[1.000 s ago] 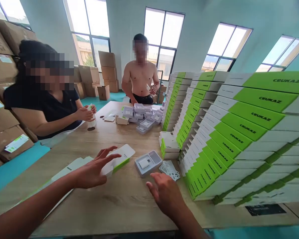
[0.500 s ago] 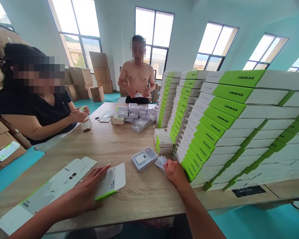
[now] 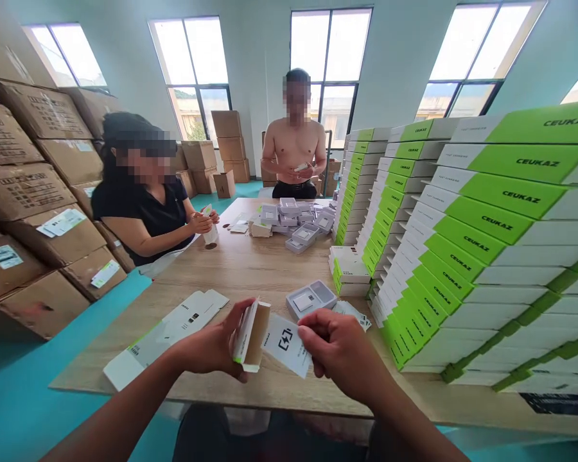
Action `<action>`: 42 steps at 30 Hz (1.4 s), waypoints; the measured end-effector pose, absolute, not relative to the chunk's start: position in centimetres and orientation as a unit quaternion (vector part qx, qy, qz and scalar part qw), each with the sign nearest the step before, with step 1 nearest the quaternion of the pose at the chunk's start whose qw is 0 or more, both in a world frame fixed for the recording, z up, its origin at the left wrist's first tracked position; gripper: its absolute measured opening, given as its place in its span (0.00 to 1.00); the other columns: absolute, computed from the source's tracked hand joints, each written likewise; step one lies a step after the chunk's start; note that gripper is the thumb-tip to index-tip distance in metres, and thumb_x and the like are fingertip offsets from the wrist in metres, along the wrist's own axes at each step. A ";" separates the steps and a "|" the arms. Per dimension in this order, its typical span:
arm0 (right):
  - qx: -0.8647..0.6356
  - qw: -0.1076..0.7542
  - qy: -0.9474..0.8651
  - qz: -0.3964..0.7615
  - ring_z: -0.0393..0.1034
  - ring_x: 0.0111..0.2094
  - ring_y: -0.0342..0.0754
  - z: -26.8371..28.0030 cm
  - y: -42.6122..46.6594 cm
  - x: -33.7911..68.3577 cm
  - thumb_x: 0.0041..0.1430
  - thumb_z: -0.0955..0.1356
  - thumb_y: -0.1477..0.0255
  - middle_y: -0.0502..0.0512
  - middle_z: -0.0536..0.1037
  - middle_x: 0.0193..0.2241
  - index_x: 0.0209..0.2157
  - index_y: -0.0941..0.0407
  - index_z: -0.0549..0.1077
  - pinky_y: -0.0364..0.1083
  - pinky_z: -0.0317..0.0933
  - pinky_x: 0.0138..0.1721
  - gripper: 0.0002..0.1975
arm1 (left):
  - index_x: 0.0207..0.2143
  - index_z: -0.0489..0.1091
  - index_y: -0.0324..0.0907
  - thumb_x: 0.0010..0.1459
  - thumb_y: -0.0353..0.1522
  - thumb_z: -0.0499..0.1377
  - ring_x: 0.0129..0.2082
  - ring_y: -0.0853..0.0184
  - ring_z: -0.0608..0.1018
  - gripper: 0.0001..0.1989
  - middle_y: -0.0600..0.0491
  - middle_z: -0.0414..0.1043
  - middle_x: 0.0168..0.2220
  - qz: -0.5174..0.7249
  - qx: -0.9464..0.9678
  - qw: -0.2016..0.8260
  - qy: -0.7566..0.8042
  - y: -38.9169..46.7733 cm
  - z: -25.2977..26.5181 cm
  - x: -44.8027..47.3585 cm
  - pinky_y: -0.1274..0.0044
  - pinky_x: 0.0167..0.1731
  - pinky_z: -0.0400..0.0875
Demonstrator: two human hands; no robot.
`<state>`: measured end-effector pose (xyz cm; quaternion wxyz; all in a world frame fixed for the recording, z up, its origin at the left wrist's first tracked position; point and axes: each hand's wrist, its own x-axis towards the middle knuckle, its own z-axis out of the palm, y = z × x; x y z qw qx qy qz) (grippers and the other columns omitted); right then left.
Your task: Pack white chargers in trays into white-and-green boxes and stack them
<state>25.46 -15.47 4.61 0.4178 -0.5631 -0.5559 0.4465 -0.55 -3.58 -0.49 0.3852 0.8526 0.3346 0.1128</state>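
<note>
My left hand (image 3: 221, 346) is wrapped around a white and green cardboard box (image 3: 254, 335), its open end facing right. Between the thumb and fingers of my right hand (image 3: 340, 350) is a white printed leaflet (image 3: 285, 343) with a black lightning symbol; its left edge is at the box opening. Behind the leaflet lies a grey plastic tray (image 3: 313, 299) with a small white piece in one compartment. More leaflets (image 3: 354, 313) rest just right of the tray, partly behind my right hand. Flattened white cartons (image 3: 173, 333) lie to the left of my left hand.
Tall stacks of white and green boxes (image 3: 462, 256) line the table's right side. A heap of grey trays (image 3: 298, 221) sits at the far end. One person (image 3: 144, 212) works at the left, another (image 3: 296, 154) stands at the back. Brown cartons (image 3: 38, 192) are piled at left.
My left hand has raised the box off the table and turned its open end right. My right hand has taken a leaflet from the pile and brought it to the box. The view has swung left.
</note>
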 end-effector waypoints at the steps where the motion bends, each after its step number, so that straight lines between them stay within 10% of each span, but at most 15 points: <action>1: -0.562 0.406 -0.556 0.458 0.66 0.14 0.39 5.0 -14.9 24.7 0.62 0.69 0.64 0.45 0.74 0.18 0.31 0.55 0.74 0.37 0.56 0.15 0.10 | 0.70 0.37 0.53 0.42 0.44 0.75 0.60 0.47 0.71 0.63 0.45 0.63 0.63 0.110 0.853 0.388 0.332 -3.7 -0.5 -0.4 0.63 0.57 0.69; 5: -0.557 0.337 -0.620 0.438 0.73 0.17 0.43 4.2 -11.9 23.7 0.67 0.65 0.61 0.49 0.79 0.22 0.38 0.56 0.74 0.39 0.62 0.17 0.13 | 0.70 0.37 0.50 0.42 0.42 0.74 0.61 0.47 0.69 0.62 0.42 0.61 0.64 0.095 0.851 0.407 0.317 -4.1 -0.3 -0.2 0.61 0.59 0.68; 8: -0.608 0.268 -0.688 0.290 0.81 0.39 0.49 2.4 -9.0 26.4 0.71 0.58 0.68 0.61 0.84 0.45 0.54 0.57 0.73 0.47 0.74 0.40 0.19 | 0.71 0.39 0.46 0.42 0.43 0.72 0.66 0.45 0.64 0.62 0.41 0.59 0.67 0.110 0.856 0.401 0.306 -4.0 -0.2 -1.0 0.61 0.63 0.64; 13: -0.632 0.114 -0.728 0.238 0.44 0.73 0.69 -0.6 -3.8 32.3 0.41 0.70 0.83 0.67 0.59 0.71 0.67 0.54 0.66 0.72 0.36 0.69 0.47 | 0.69 0.56 0.47 0.45 0.51 0.68 0.58 0.44 0.72 0.52 0.46 0.72 0.59 0.094 0.852 0.437 0.271 -3.3 -1.1 -2.8 0.62 0.58 0.69; 17: -0.581 0.071 -0.776 0.234 0.51 0.72 0.64 -1.9 -1.7 32.7 0.42 0.70 0.83 0.65 0.65 0.68 0.66 0.54 0.67 0.67 0.39 0.70 0.45 | 0.67 0.61 0.47 0.36 0.65 0.67 0.60 0.40 0.71 0.60 0.44 0.72 0.59 0.149 0.819 0.493 0.254 -3.0 -1.2 -3.2 0.60 0.56 0.70; 27: -0.366 0.191 -0.879 0.239 0.69 0.60 0.56 7.3 -10.4 30.2 0.47 0.73 0.77 0.52 0.75 0.59 0.58 0.44 0.76 0.53 0.64 0.60 0.34 | 0.69 0.52 0.49 0.37 0.52 0.76 0.64 0.44 0.68 0.61 0.44 0.63 0.65 0.138 0.856 0.388 0.314 -2.5 0.0 -3.9 0.63 0.61 0.65; 36: -0.561 0.215 -0.795 0.087 0.69 0.56 0.66 5.9 -13.2 24.8 0.50 0.75 0.71 0.63 0.79 0.53 0.54 0.53 0.77 0.65 0.62 0.56 0.27 | 0.68 0.58 0.46 0.38 0.44 0.78 0.65 0.42 0.65 0.57 0.42 0.63 0.66 0.106 0.877 0.310 0.352 -4.1 1.9 0.3 0.57 0.64 0.60; 42: -0.458 0.477 -0.729 0.177 0.45 0.74 0.60 2.7 -14.0 24.9 0.55 0.76 0.66 0.60 0.45 0.75 0.72 0.45 0.49 0.60 0.58 0.66 0.50 | 0.69 0.55 0.46 0.42 0.48 0.74 0.59 0.44 0.72 0.55 0.44 0.71 0.59 0.128 0.840 0.445 0.282 -4.1 1.6 0.9 0.57 0.60 0.67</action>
